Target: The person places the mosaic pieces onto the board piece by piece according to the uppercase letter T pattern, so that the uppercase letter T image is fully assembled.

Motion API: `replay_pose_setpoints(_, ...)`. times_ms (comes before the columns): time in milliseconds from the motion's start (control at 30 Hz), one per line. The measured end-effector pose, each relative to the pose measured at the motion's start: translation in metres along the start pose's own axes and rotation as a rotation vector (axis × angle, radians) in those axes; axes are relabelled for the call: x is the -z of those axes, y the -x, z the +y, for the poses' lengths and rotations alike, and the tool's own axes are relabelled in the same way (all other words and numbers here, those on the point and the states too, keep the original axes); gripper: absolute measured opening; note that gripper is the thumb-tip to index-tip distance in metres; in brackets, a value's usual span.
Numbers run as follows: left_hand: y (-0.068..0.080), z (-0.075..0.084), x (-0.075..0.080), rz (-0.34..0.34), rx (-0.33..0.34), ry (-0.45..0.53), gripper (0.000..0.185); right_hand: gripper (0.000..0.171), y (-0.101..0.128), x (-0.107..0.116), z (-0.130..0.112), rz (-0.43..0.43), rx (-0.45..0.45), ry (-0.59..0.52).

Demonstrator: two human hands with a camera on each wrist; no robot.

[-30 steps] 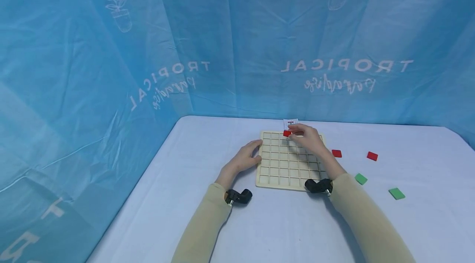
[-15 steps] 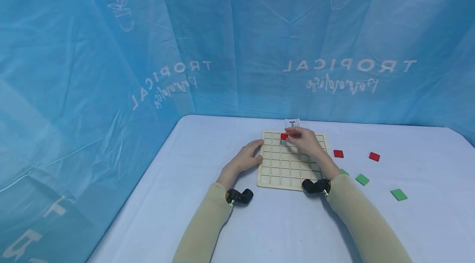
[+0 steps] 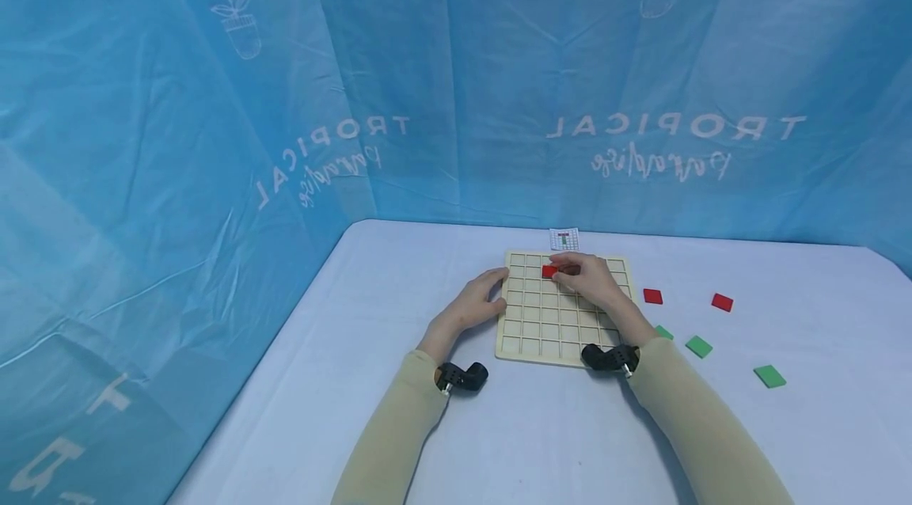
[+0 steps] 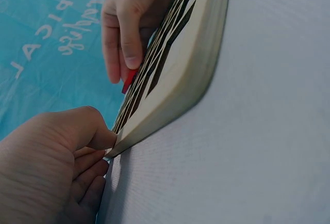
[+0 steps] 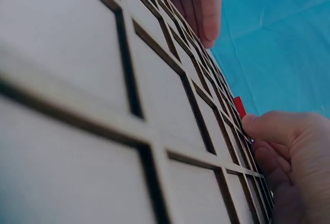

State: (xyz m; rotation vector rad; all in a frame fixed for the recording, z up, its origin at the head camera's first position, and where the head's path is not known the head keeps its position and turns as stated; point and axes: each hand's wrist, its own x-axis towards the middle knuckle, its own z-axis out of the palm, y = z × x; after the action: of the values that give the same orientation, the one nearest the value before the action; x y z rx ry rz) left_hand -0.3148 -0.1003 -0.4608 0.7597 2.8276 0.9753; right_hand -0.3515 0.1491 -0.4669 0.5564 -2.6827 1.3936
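Between thumb and fingers, my right hand [image 3: 587, 280] pinches a red square tile [image 3: 549, 271] low over the upper part of a pale grid board [image 3: 530, 323]. In the right wrist view the red tile [image 5: 240, 107] stands tilted at the board's surface; whether it touches a cell is unclear. My left hand [image 3: 473, 301] rests its thumb and fingertips against the board's left edge. The left wrist view shows the left hand [image 4: 56, 157] touching the board's edge [image 4: 170, 97], fingers relaxed.
Just behind the board lies a small printed grid card [image 3: 564, 239] with red and green marks. To the right are two red tiles [image 3: 652, 296] and several green tiles [image 3: 699, 346], one partly behind the right sleeve. A blue curtain [image 3: 499, 93] hangs behind the white table [image 3: 527, 434].
My right hand has carried the red tile from the board's far edge slightly nearer and lower toward the board, uncovering the card. The left hand has stayed at the board's edge.
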Motion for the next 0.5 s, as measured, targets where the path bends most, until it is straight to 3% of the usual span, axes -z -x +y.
replay_pose_setpoints(500,-0.002,0.0,-0.001,0.002,0.021,0.025,0.064,0.037,-0.0005,-0.0001,0.0012,0.002,0.029,0.049)
